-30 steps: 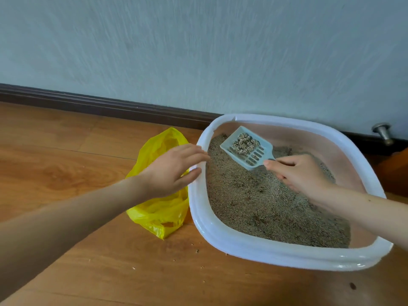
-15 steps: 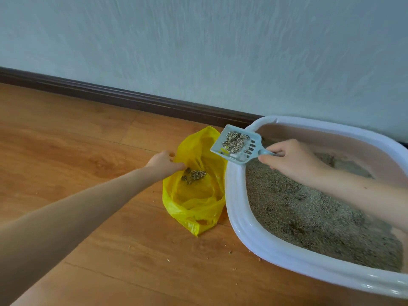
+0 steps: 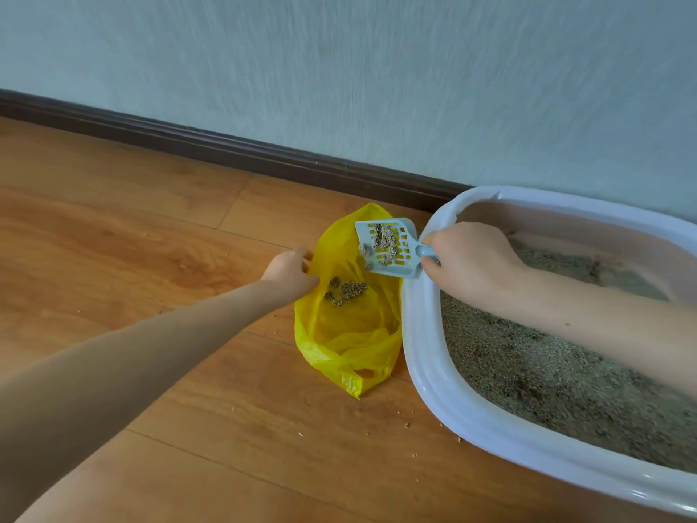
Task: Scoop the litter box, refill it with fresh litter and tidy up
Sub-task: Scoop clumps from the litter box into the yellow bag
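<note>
Right hand [image 3: 471, 260]: fingers curled tight round the handle of the pale blue slotted scoop [image 3: 388, 247]. Scoop: held tilted over the mouth of the yellow plastic bag [image 3: 347, 334], with grey clumps stuck to its slots.

Left hand [image 3: 290, 271]: fingers pinch the bag's left rim, holding the mouth open.

Bag: on the wooden floor [image 3: 132, 239], touching the left wall of the litter box [image 3: 433, 371]; several clumps [image 3: 345, 290] lie inside it.

Litter box: white rim, pinkish inner wall, filled with grey litter [image 3: 547, 390]; stands near the dark skirting board [image 3: 226, 152]. Stray grains [image 3: 407, 424] are scattered on the floor in front.
</note>
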